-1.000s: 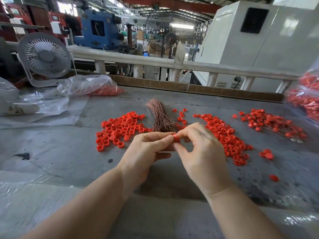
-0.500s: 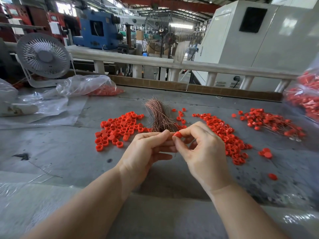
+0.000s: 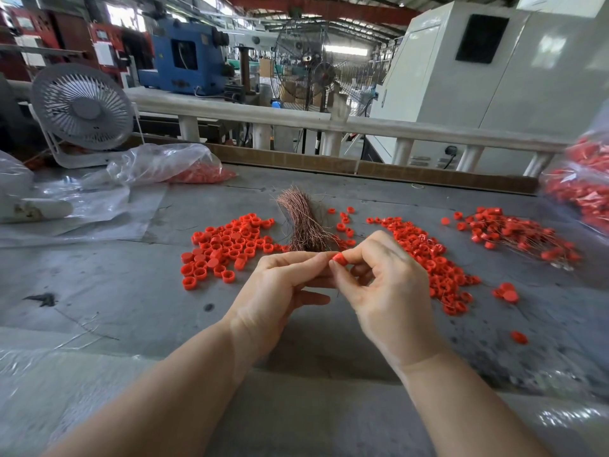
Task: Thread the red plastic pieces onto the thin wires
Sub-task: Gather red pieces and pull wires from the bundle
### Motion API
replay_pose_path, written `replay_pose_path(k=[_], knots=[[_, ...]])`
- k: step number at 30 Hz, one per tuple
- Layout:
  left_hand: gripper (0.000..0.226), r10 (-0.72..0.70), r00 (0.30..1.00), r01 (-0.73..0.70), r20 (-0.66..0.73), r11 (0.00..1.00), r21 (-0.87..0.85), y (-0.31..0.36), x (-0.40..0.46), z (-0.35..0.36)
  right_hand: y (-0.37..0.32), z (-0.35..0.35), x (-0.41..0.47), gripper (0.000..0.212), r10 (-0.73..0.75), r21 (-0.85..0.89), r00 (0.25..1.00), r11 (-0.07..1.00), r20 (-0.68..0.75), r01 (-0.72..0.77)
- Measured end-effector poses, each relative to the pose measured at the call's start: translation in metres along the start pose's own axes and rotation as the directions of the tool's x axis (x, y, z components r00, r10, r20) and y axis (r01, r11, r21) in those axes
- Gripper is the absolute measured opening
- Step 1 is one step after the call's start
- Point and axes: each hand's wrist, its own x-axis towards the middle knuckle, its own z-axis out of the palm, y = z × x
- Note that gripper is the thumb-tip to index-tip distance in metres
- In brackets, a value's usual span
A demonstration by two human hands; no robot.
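right hand [image 3: 392,291] fingers pinch red piece [image 3: 338,258] | left hand [image 3: 280,285] fingers pinched, wire unseen | bare table [image 3: 115,291] left

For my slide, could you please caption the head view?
Both hands, left and right, pinch a small red plastic cap before a bundle of thin copper-coloured wires on the grey worktable.

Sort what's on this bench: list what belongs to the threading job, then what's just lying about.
Job:
- red piece, pinched by the right hand
- left hand, meeting it
- wire bundle
- loose red pieces, left pile and middle pile
- threaded pieces

Lying about:
- desk fan
- plastic bag
- bag of red parts
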Motion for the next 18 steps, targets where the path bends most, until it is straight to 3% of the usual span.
replay_pose_path(k=[8, 15, 18], knots=[[0.02, -0.005, 1.0, 0.003, -0.021, 0.997, -0.08, -0.0007, 0.0038, -0.0018, 0.0021, -0.0005, -0.0014, 0.006, -0.046, -0.012, 0.999, 0.999, 0.026, 0.046], [0.019, 0.013, 1.0, -0.013, 0.006, 0.999, -0.034, -0.0041, 0.004, -0.005, -0.0029, -0.0023, -0.0015, 0.007, -0.104, -0.062, 0.995, 0.993, 0.007, 0.105], [0.015, 0.046, 0.999, -0.045, 0.012, 0.999, -0.023, -0.0048, 0.0043, -0.0058, -0.0041, -0.0019, -0.0022, 0.009, -0.065, -0.022, 0.998, 0.998, -0.005, 0.064]])
